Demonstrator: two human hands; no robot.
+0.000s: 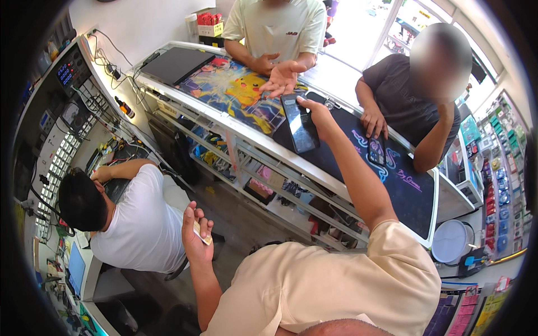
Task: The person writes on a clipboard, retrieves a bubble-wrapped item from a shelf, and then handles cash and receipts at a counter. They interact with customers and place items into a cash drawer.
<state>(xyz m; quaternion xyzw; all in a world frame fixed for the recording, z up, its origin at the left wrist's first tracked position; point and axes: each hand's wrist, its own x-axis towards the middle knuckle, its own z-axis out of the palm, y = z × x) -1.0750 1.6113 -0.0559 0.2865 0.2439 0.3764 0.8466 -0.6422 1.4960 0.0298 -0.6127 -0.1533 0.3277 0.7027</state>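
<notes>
My right arm reaches across the counter, and my right hand (318, 115) is closed on the edge of a black smartphone (301, 127). Its glossy side faces up, catching reflections. Close beyond the phone's top end is the open, palm-up hand (283, 78) of a person in a pale T-shirt on the far side. Lower left, my left hand (197, 229) is raised off the counter with its fingers curled round a small, flat, pale yellowish piece (205, 235). Whether that piece is paper or card I cannot tell.
A glass-shelved counter (246, 137) bears printed mats and a closed dark laptop (176, 63). At right, a person in dark clothes rests a hand by another phone (377, 151). A co-worker in white (143, 218) sits at a tool-covered bench on the left. Packaged goods (496, 196) hang at right.
</notes>
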